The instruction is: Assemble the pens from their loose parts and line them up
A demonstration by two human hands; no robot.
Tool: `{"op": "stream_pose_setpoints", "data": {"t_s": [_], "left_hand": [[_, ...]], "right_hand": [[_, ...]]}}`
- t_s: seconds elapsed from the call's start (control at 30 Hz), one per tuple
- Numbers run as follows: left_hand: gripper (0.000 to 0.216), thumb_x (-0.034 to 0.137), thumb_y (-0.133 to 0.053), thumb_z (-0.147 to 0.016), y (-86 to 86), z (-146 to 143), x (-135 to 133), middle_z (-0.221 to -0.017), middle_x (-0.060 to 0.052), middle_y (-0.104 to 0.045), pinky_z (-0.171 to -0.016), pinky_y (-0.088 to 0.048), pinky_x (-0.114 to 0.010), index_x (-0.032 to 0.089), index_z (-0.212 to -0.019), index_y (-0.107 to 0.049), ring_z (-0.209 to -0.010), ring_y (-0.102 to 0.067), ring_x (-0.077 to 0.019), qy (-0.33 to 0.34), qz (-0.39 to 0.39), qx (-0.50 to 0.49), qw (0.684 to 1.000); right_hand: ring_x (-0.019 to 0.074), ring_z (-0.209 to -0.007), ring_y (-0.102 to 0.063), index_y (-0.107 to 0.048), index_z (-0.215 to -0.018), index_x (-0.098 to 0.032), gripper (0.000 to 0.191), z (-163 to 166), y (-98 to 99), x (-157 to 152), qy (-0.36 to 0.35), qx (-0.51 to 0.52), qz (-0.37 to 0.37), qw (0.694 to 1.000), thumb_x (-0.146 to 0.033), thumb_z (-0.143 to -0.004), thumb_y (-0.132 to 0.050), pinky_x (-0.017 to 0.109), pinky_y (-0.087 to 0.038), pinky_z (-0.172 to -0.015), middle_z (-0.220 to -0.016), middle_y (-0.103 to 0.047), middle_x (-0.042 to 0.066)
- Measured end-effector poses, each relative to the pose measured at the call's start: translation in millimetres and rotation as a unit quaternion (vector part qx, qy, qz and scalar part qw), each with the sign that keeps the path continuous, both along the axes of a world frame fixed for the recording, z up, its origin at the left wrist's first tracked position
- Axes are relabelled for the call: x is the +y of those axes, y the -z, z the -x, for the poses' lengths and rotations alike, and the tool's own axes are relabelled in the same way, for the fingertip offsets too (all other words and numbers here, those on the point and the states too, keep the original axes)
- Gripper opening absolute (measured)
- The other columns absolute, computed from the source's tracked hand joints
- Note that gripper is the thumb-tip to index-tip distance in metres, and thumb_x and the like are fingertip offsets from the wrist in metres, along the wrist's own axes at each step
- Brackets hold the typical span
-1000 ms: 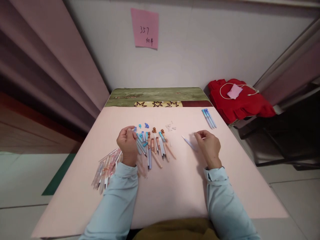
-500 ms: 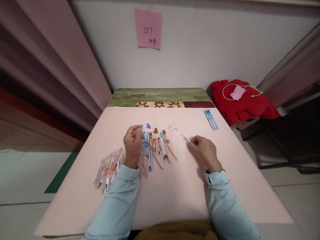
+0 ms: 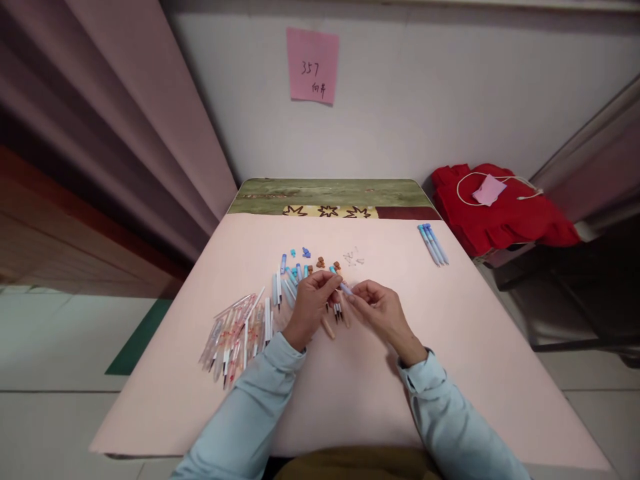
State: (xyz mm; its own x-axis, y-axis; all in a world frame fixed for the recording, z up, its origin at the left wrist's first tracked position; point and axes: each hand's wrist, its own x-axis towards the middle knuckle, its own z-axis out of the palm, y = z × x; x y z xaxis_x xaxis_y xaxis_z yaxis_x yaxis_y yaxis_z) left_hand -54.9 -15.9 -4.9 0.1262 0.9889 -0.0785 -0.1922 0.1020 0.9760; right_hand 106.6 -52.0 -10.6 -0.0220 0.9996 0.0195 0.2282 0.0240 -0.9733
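Observation:
My left hand (image 3: 314,301) and my right hand (image 3: 377,309) meet over the middle of the pink table cover (image 3: 450,347). Both are closed in a pinch on a thin pale pen barrel (image 3: 345,289) held between them. Under and behind the hands lie several loose pen parts (image 3: 295,273): blue and brown barrels, caps and refills. A few tiny clear springs (image 3: 353,257) lie just beyond them. A pile of wrapped pens (image 3: 235,330) lies left of my left forearm.
Three blue pens (image 3: 433,243) lie together at the table's far right. A red cloth (image 3: 500,210) with a white cable and a pink slip sits on a chair to the right. A pink note (image 3: 313,65) hangs on the wall. Curtains flank both sides.
My right hand lifted the pale barrel from the table and carried it left. My left hand came right off the pen parts to meet it. The camera shifted slightly.

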Motion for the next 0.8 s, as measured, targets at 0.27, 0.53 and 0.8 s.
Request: {"op": "stream_pose_setpoints", "data": {"t_s": [0.27,0.53,0.8], "left_hand": [[0.025,0.039,-0.070,-0.081,-0.1,1.6,-1.1,-0.057,0.002,-0.058,-0.050,-0.038,-0.021,0.016,-0.074,-0.066,-0.049,-0.049,-0.0080,0.014,-0.006,0.002,1.000],[0.025,0.038,-0.070,-0.081,-5.3,1.6,-2.7,-0.058,0.001,-0.060,-0.053,-0.041,-0.022,0.015,-0.074,-0.066,-0.052,-0.053,-0.0093,0.025,-0.011,-0.011,1.000],[0.024,0.037,-0.070,-0.081,-4.0,-0.3,-3.3,-0.059,0.000,-0.063,-0.054,-0.045,-0.022,0.015,-0.074,-0.066,-0.052,-0.056,-0.0099,0.004,-0.013,-0.017,1.000]], "right_hand": [[0.0106,-0.055,-0.046,-0.069,-0.080,-0.018,0.019,1.1,-0.5,-1.1,0.020,0.010,-0.029,0.999,-0.037,-0.080,-0.069,0.022,-0.036,-0.051,-0.063,-0.059,-0.002],[0.0124,-0.061,-0.054,-0.072,-0.080,-0.019,0.019,0.1,-6.5,-0.9,0.045,-0.011,-0.048,0.998,-0.037,-0.081,-0.070,0.023,-0.042,-0.059,-0.067,-0.064,-0.001],[0.0151,-0.068,-0.058,-0.073,-0.087,-0.019,0.022,2.4,-8.2,-1.7,0.027,-0.002,-0.049,0.998,-0.040,-0.085,-0.067,0.026,-0.045,-0.064,-0.075,-0.069,0.002]]}}
